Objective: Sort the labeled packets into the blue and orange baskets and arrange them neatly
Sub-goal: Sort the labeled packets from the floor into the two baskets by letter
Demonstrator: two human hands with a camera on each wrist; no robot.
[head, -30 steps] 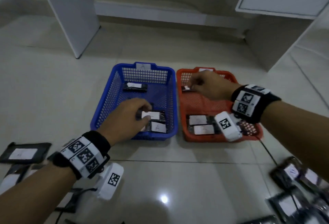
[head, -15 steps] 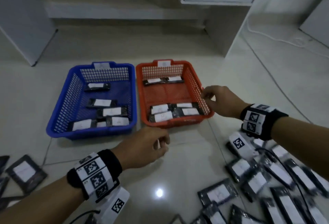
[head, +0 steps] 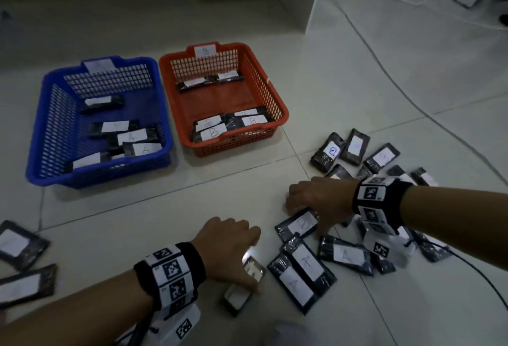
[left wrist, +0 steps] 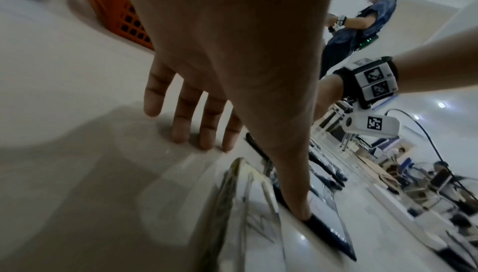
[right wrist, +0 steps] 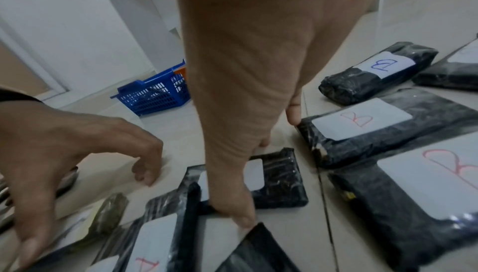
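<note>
The blue basket (head: 41, 137) and the orange basket (head: 277, 98) stand side by side on the floor, each with several labeled black packets inside. Near me lies a pile of loose packets (head: 343, 256) marked A or B. My left hand (head: 233, 246) arches over one shiny packet (head: 239, 295); its straight fingertips (left wrist: 201, 143) touch the floor and the thumb presses the packet's edge. My right hand (head: 316, 197) straddles a packet (head: 298, 226), with the thumb at its near edge and the fingers at its far edge. That packet (right wrist: 279, 176) lies flat on the floor.
Two more packets (head: 22, 244) lie at the far left. A cable (head: 412, 101) runs across the tiles on the right, past a white cabinet (head: 384, 2). Another person (left wrist: 362, 20) shows far off in the left wrist view.
Both hands have left the baskets and come down to the loose pile on the floor. My view has swung to the right.
</note>
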